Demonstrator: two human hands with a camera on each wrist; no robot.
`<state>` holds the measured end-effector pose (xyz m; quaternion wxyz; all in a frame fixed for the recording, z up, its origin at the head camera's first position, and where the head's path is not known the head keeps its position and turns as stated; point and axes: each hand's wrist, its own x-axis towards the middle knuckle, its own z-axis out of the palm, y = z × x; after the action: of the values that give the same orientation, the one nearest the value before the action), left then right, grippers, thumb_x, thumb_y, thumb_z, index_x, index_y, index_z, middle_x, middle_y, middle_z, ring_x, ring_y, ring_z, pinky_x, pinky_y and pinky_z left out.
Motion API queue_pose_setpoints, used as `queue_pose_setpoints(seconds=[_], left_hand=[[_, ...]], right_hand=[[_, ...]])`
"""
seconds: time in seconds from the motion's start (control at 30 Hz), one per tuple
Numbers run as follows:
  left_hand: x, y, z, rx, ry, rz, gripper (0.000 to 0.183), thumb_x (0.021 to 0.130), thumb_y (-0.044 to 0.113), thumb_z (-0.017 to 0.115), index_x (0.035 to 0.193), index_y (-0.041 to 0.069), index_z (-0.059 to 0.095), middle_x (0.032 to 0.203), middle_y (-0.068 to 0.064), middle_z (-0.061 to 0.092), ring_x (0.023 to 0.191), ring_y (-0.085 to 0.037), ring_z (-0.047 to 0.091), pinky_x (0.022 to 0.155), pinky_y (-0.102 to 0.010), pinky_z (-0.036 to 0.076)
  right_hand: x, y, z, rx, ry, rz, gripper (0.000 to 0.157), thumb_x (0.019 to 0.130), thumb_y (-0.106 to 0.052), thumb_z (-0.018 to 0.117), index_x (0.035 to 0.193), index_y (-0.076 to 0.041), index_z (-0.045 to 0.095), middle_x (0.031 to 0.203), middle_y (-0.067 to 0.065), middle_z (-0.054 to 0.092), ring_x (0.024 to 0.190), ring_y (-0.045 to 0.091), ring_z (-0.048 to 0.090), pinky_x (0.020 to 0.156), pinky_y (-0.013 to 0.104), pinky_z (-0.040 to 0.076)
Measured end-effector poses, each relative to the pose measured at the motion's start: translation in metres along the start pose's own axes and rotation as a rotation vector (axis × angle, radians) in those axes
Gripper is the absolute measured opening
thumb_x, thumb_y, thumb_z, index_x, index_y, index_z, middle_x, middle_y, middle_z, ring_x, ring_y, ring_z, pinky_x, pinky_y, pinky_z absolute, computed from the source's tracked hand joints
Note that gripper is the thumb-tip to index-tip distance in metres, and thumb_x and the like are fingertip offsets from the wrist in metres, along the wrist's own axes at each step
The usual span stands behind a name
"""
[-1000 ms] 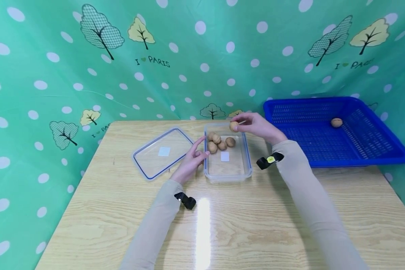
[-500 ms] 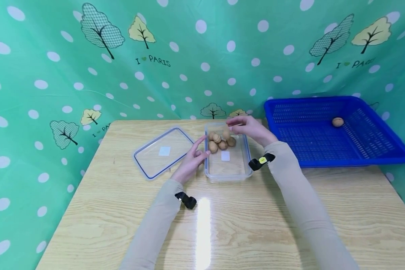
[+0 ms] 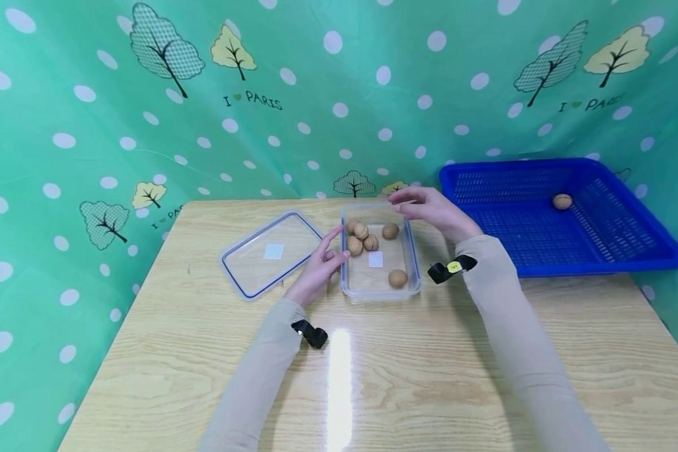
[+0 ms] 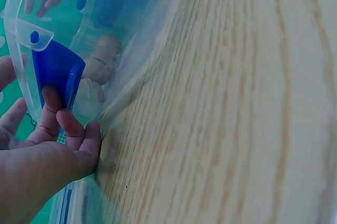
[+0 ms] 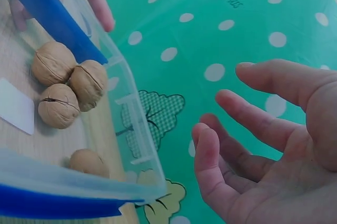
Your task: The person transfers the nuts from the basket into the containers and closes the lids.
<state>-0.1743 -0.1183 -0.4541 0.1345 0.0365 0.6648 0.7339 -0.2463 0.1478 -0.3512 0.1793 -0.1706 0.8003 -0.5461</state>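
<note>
My left hand point(image 3: 318, 270) rests against the left side of a clear plastic food container point(image 3: 381, 292); in the left wrist view its fingers touch the blue latch point(image 4: 60, 71). Several walnuts point(image 3: 355, 245) cluster at the container's far left. Another walnut point(image 3: 390, 231) sits at the far right inside, and one more walnut point(image 3: 398, 279) lies near the front right corner. Above the container's far right corner hovers my right hand point(image 3: 432, 210), its fingers loosely bent and holding nothing, as the right wrist view confirms.
A clear lid point(image 3: 254, 270) with a blue seal lies left of the container. To the right, a blue plastic basket point(image 3: 542, 271) holds one walnut point(image 3: 562, 201). A green dotted curtain point(image 3: 294, 138) hangs behind the wooden table point(image 3: 429, 376).
My right hand has let go of a walnut, dipped left over the container and drawn back right. A walnut now lies near the container's front right corner. The left hand has kept its place.
</note>
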Motion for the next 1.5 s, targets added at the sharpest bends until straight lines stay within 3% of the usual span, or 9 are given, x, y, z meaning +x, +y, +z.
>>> queue_pose_setpoints(seconds=[0.17,0.4,0.67,1.07,1.3,1.5], left_hand=[[0.001,-0.001,0.000,0.001,0.005,0.006,0.063,0.097,0.012,0.058,0.150,0.033,0.033,0.066,0.003,0.040,0.063,-0.014,0.036,0.062,-0.028,0.031],[0.000,-0.002,0.001,-0.007,0.002,0.002,0.061,0.098,0.012,0.058,0.150,0.034,0.033,0.067,0.002,0.042,0.069,-0.017,0.040,0.070,-0.030,0.034],[-0.001,0.002,0.000,-0.017,-0.014,0.000,0.062,0.097,0.013,0.059,0.151,0.032,0.032,0.068,0.001,0.041,0.071,-0.017,0.042,0.074,-0.031,0.036],[0.000,-0.001,0.000,-0.019,-0.008,0.013,0.061,0.098,0.011,0.058,0.150,0.032,0.033,0.067,0.001,0.042,0.070,-0.016,0.043,0.074,-0.030,0.038],[0.000,-0.001,0.000,-0.013,-0.007,0.009,0.061,0.098,0.013,0.058,0.150,0.033,0.033,0.067,0.002,0.042,0.071,-0.017,0.043,0.074,-0.030,0.037],[0.001,-0.003,-0.001,-0.014,-0.008,0.010,0.061,0.098,0.013,0.058,0.150,0.033,0.033,0.067,0.002,0.042,0.070,-0.018,0.040,0.071,-0.032,0.035]], right_hand=[[-0.008,-0.001,-0.006,-0.027,0.014,-0.003,0.041,0.097,-0.022,0.058,0.132,-0.001,0.054,0.132,0.014,0.051,0.119,0.027,0.048,0.099,0.050,0.038],[-0.018,0.000,-0.018,-0.042,0.020,-0.016,0.043,0.098,-0.023,0.058,0.134,0.000,0.052,0.137,0.012,0.049,0.122,0.026,0.046,0.098,0.047,0.040],[-0.032,-0.009,-0.035,-0.083,0.049,0.010,0.042,0.098,-0.026,0.057,0.134,-0.005,0.053,0.141,0.006,0.047,0.118,0.022,0.048,0.098,0.044,0.038],[-0.051,-0.009,-0.063,-0.112,0.093,0.033,0.044,0.100,-0.029,0.055,0.136,-0.004,0.052,0.138,0.011,0.048,0.118,0.026,0.048,0.099,0.047,0.038],[-0.059,-0.003,-0.079,-0.158,0.101,0.042,0.048,0.100,-0.032,0.054,0.137,-0.002,0.050,0.138,0.014,0.047,0.117,0.022,0.049,0.090,0.026,0.044],[-0.065,0.001,-0.090,-0.185,0.115,0.048,0.052,0.099,-0.035,0.054,0.137,-0.001,0.049,0.138,0.015,0.047,0.116,0.018,0.049,0.087,0.022,0.045]])
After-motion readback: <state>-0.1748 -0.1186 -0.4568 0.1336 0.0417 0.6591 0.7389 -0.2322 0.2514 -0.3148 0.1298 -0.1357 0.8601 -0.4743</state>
